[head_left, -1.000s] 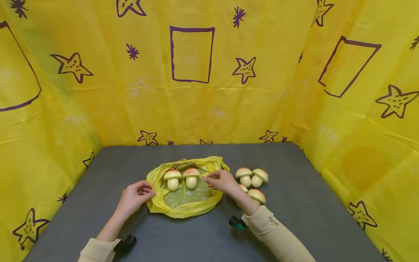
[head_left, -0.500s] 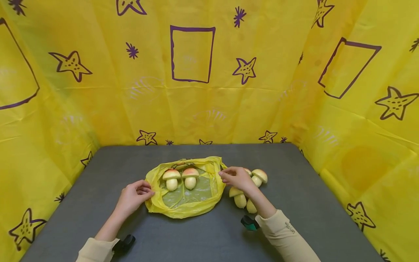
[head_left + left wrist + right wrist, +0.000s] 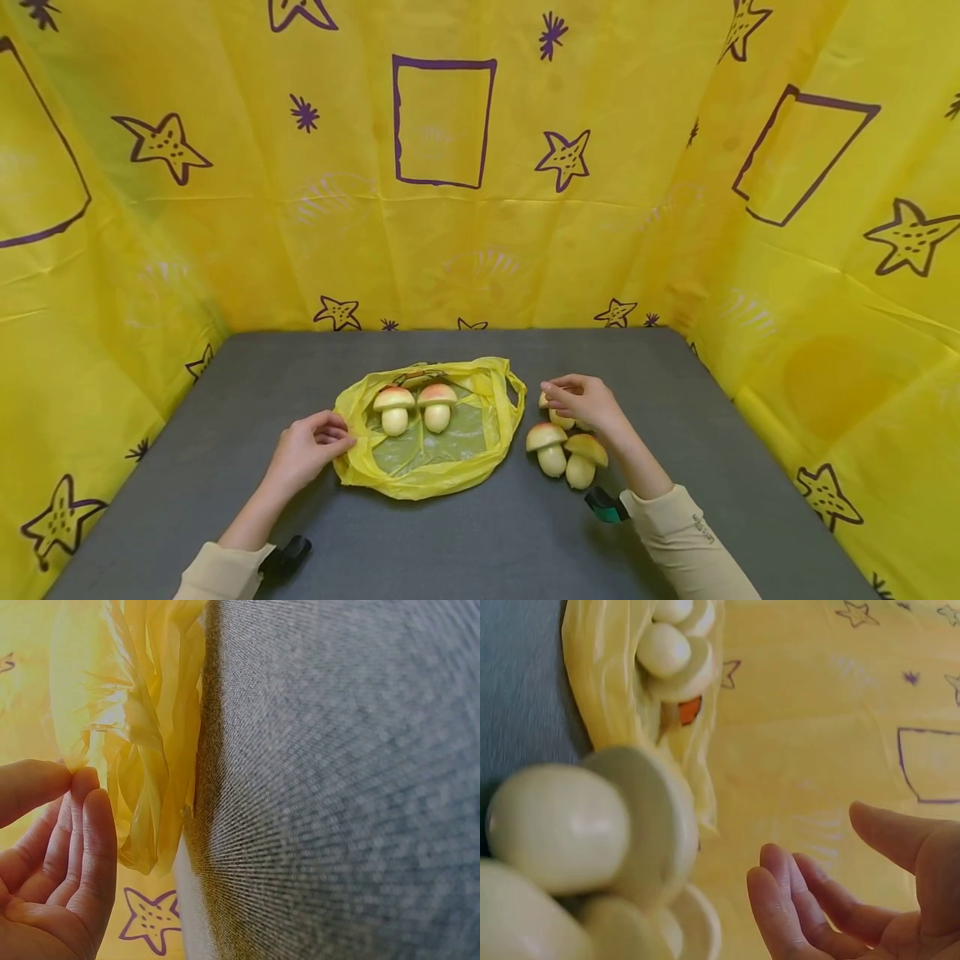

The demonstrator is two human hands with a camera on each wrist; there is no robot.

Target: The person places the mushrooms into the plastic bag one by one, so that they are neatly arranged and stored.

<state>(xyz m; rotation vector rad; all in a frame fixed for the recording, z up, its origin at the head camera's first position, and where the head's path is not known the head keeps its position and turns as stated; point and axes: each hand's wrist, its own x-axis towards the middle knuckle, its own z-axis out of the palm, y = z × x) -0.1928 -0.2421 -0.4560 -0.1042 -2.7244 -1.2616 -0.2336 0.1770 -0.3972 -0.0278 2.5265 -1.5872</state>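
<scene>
A yellow plastic bag (image 3: pixel 450 483) lies with its mouth spread wide on the grey table. Inside it are two toy mushrooms, a left one (image 3: pixel 393 410) and a right one (image 3: pixel 437 408), with reddish caps and pale stems. My left hand (image 3: pixel 303 454) pinches the bag's left rim between thumb and fingertips, as the left wrist view shows (image 3: pixel 64 862). To the right of the bag, my right hand (image 3: pixel 592 404) is over a group of more mushrooms (image 3: pixel 546 450), partly hiding the back ones. Its thumb and fingers are apart in the right wrist view, holding nothing.
The dark grey tabletop (image 3: pixel 420 550) is enclosed by a yellow cloth (image 3: pixel 480 250) with purple star and frame drawings, behind and on both sides. A dark strap device (image 3: pixel 606 504) is worn at the right wrist, another (image 3: pixel 285 560) at the left.
My right hand has moved from inside the bag's mouth, out past its right rim, to above the loose mushrooms. The left hand stays at the left rim; both mushrooms in the bag stay put.
</scene>
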